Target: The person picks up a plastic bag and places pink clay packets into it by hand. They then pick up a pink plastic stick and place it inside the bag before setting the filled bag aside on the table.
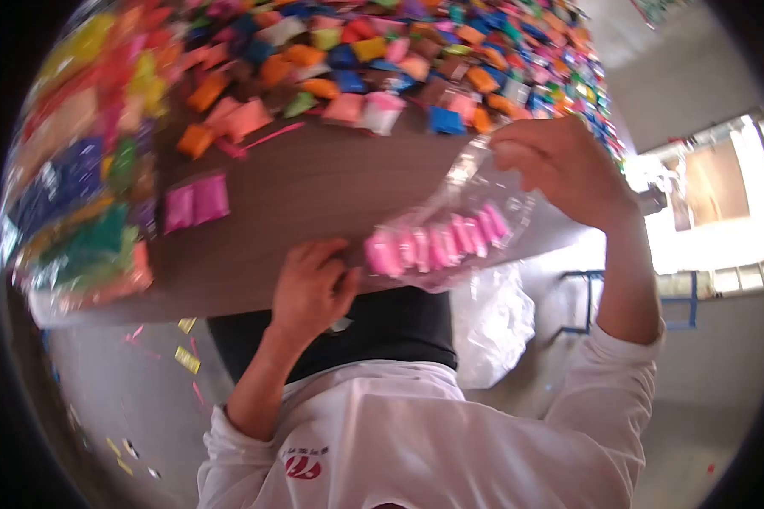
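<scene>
My right hand (560, 165) pinches the top of a clear plastic bag (475, 191) above the table's right part. Several pink packets (437, 244) lie in a row in the lower part of that bag. My left hand (314, 284) rests at the table's front edge, left of the bag, its fingers curled loosely and apart, holding nothing visible. Farther left, two magenta packets (197, 202) lie side by side on the brown table (272, 195).
A large heap of small colourful packets (348, 59) covers the back of the table. Filled clear bags of coloured packets (76, 187) are stacked at the left. A whitish plastic bag (492, 327) hangs below the front edge. Yellow scraps (187, 360) lie on the floor.
</scene>
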Demonstrator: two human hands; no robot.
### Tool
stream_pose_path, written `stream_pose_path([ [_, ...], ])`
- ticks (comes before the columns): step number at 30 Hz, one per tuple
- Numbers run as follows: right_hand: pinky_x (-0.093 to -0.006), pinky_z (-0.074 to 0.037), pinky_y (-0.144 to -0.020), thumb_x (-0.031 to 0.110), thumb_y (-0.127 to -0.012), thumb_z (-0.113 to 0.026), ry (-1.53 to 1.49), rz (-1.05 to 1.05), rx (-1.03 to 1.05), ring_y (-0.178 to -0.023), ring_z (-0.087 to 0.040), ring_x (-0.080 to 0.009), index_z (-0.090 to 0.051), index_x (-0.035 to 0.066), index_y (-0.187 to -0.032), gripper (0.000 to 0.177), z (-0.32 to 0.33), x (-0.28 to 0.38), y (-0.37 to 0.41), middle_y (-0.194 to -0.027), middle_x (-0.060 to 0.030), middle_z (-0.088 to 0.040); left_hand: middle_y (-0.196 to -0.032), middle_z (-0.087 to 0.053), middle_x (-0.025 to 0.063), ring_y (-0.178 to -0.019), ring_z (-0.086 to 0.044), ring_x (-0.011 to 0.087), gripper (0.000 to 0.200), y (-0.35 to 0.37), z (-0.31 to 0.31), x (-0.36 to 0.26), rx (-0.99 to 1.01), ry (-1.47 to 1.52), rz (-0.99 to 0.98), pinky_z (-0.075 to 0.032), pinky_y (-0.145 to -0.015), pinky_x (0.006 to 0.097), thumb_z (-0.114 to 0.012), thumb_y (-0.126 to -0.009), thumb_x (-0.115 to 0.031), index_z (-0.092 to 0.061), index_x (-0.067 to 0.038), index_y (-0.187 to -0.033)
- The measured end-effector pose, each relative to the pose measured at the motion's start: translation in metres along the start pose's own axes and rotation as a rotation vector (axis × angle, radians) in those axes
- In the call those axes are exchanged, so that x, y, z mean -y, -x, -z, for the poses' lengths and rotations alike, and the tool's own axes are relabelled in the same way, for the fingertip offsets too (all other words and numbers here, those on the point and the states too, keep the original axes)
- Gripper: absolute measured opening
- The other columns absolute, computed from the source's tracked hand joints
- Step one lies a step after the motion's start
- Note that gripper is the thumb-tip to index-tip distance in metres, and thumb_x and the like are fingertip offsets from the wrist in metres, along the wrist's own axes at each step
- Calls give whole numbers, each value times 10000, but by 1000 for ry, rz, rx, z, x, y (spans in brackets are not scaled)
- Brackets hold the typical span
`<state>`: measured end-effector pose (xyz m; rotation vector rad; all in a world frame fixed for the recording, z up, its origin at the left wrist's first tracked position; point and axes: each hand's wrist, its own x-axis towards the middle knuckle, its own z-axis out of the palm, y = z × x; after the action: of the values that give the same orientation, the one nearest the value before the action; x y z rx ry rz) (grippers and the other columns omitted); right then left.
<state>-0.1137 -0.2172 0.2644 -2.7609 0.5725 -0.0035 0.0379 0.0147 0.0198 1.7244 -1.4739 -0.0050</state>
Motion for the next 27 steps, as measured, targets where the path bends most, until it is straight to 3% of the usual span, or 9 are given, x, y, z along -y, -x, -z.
stream_pose_path([
  [1,-357,-515,-605,134,-928,-623,-177,-37,-95,-644,-667,-217,-700,-32,-991,194,2,28,-3,-807,-148,-702,-1123,-681,123,-1033,-626,336,203,3,0,1,-1,-11,11,-506,-913,452,-760,-795,-166,-634,-38,-699],
  [5,-280,-529,-617,105,-964,-561,-121,387,-196,-675,-675,-163,-705,-27,-1051,214,-10,85,-39,-842,-112,-726,-1105,-678,127,-1039,-624,332,198,2,6,1,-21,56,0,-504,-919,434,-746,-818,-172,-652,-36,-708],
  [10,-443,-548,-734,88,-862,-603,86,847,-212,-843,-698,-320,-689,-20,-895,141,-60,144,-127,-888,-145,-707,-1082,-675,135,-1009,-629,328,223,2,6,2,-41,78,-29,-507,-893,434,-740,-823,-169,-634,-27,-688],
  [12,-456,-552,-768,48,-832,-589,267,609,151,-904,-704,-355,-692,-25,-973,190,-69,184,-158,-966,-160,-721,-1083,-676,134,-1005,-630,323,226,3,6,3,-57,99,-30,-507,-893,434,-733,-827,-163,-626,-28,-680],
  [14,-473,-557,-802,29,-791,-608,342,454,275,-973,-701,-374,-704,-5,-1028,258,-101,199,-189,-1032,-177,-725,-1086,-677,129,-1002,-629,320,220,4,4,3,-70,118,-34,-507,-890,433,-727,-829,-157,-625,-28,-682],
  [16,-466,-542,-768,184,-778,-675,409,459,351,-892,-689,-374,-680,-19,-881,228,-125,204,-214,-917,-207,-708,-1092,-677,120,-1000,-625,318,203,6,2,6,-83,127,-41,-505,-886,433,-719,-829,-151,-630,-28,-694],
  [19,-468,-555,-752,190,-739,-701,462,266,417,-905,-702,-367,-693,-29,-884,262,-162,205,-238,-918,-227,-708,-1050,-668,98,-1000,-616,308,159,7,4,6,-88,154,-37,-502,-874,429,-707,-824,-137,-641,-32,-724],
  [22,-460,-568,-745,212,-733,-729,510,328,546,-902,-715,-355,-710,-21,-929,305,-186,205,-242,-919,-226,-714,-1044,-643,109,-988,-592,312,152,8,6,8,-4,164,-40,-480,-901,430,-658,-867,-168,-682,-21,-836],
  [27,-437,-570,-727,258,-657,-815,412,314,404,-845,-718,-334,-710,-23,-945,416,-208,184,-235,-872,-197,-720,-1059,-640,109,-1008,-589,303,174,6,6,6,-42,166,-58,-470,-926,427,-648,-879,-183,-699,-16,-872],
])
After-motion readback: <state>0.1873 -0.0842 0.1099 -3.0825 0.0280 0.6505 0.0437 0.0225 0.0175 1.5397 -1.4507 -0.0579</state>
